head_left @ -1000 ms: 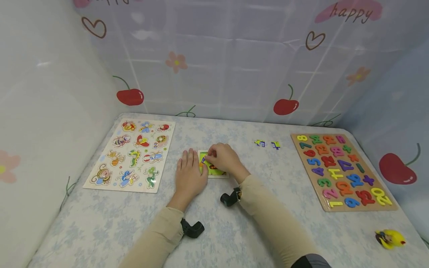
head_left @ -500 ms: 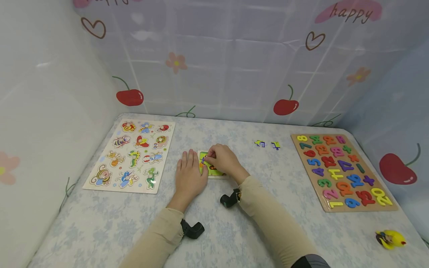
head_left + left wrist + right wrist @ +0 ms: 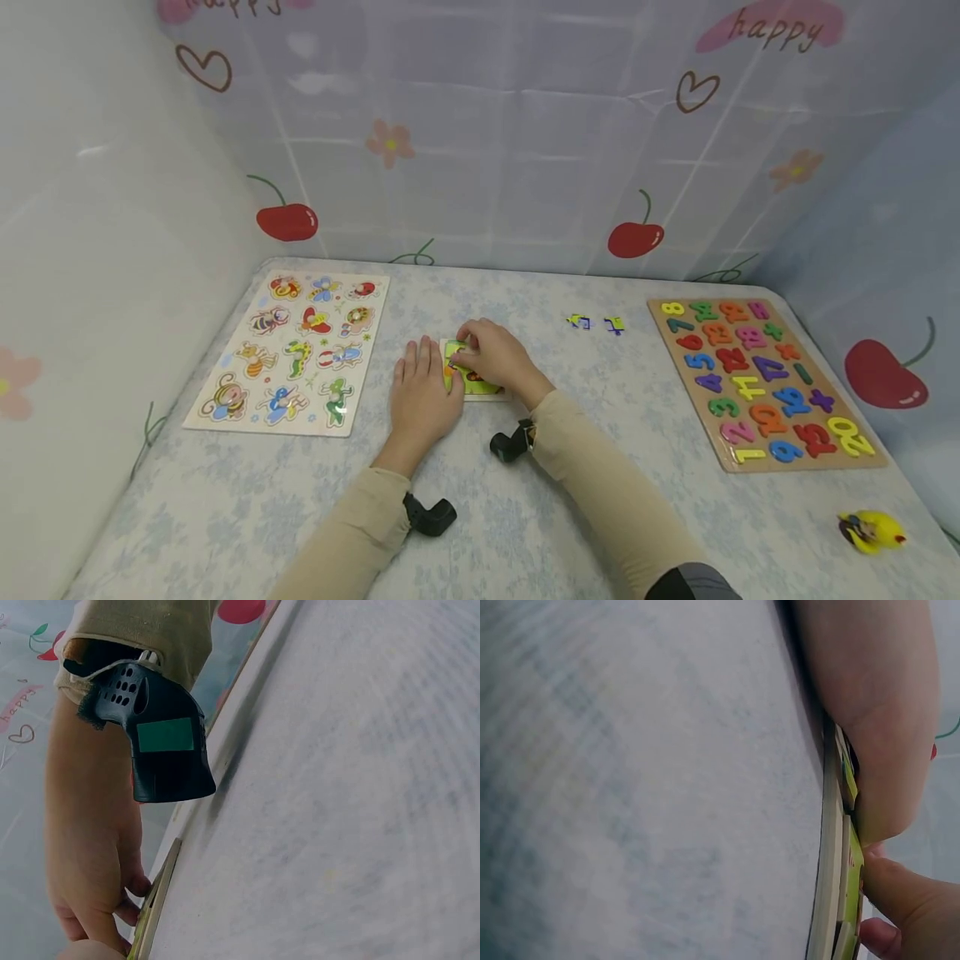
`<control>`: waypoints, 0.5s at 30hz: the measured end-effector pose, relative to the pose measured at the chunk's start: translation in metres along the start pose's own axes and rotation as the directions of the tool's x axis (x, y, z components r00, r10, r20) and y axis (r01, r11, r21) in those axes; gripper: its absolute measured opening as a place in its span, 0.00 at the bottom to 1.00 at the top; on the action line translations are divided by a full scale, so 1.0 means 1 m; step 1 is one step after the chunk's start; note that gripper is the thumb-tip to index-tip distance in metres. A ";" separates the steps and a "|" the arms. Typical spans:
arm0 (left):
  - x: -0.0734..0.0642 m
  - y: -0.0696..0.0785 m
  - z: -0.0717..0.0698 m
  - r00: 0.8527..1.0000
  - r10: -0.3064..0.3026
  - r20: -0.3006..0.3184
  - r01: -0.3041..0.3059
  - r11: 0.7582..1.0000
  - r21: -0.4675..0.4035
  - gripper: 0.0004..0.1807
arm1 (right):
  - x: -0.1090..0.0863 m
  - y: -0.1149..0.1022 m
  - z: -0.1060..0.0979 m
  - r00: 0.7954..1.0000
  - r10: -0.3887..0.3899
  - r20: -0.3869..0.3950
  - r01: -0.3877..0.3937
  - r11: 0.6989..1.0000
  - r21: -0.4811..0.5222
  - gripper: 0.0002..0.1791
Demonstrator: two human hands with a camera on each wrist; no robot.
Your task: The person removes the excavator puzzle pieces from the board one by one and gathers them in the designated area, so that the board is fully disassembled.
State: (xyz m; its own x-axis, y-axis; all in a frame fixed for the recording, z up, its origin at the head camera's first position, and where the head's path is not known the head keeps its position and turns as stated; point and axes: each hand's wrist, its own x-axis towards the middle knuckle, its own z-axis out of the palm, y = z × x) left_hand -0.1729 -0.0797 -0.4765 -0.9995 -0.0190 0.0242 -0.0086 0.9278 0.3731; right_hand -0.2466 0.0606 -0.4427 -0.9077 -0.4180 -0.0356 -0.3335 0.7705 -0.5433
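Observation:
A small green picture jigsaw with a pale border (image 3: 487, 397) lies flat between both hands in the head view. My left hand (image 3: 423, 396) rests beside it, fingers straight and together, with the thumb reaching onto its left side. My right hand (image 3: 498, 354) bends over the upper part, where thumb and fingers pinch a jigsaw piece (image 3: 456, 362) that they mostly hide. Seen edge-on in the right wrist view, green pieces (image 3: 851, 862) sit on the board, some tilted. The left wrist view has the right hand (image 3: 94, 855) above the board edge.
Two loose jigsaw pieces, one a yellow and blue piece (image 3: 615, 325), lie behind and to the right. An insect puzzle board (image 3: 307, 430) is at left, a number board (image 3: 723, 463) at right. A yellow toy duck (image 3: 872, 532) sits at front right.
The right thumb and fingers have shifted slightly on the jigsaw, and less of the purple-edged piece shows. The left hand stays in place. The head view has moved slightly.

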 end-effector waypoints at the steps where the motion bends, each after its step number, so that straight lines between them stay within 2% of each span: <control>1: 0.000 0.000 0.000 1.000 -0.003 0.005 0.003 1.000 0.001 0.39 | 0.000 0.000 0.000 1.000 0.001 -0.004 -0.001 1.000 0.015 0.18; 5: 0.000 0.000 0.000 1.000 -0.003 0.003 0.003 1.000 -0.003 0.39 | 0.002 0.002 0.002 1.000 0.004 -0.024 -0.002 0.994 0.113 0.15; 9: -0.001 0.000 0.000 1.000 0.005 -0.019 -0.005 1.000 -0.015 0.39 | 0.001 0.002 0.003 0.999 0.019 -0.047 -0.008 0.974 0.227 0.13; 15: -0.001 0.001 0.000 1.000 0.004 -0.029 -0.004 1.000 -0.022 0.39 | 0.001 0.007 -0.006 0.994 0.035 -0.102 0.000 0.947 0.321 0.10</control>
State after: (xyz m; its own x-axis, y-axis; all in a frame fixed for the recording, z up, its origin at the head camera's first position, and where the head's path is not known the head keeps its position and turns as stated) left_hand -0.1718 -0.0790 -0.4762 -0.9983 -0.0264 0.0528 -0.0035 0.9196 0.3929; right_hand -0.2513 0.0686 -0.4414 -0.9402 -0.3393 0.0312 -0.2336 0.5752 -0.7839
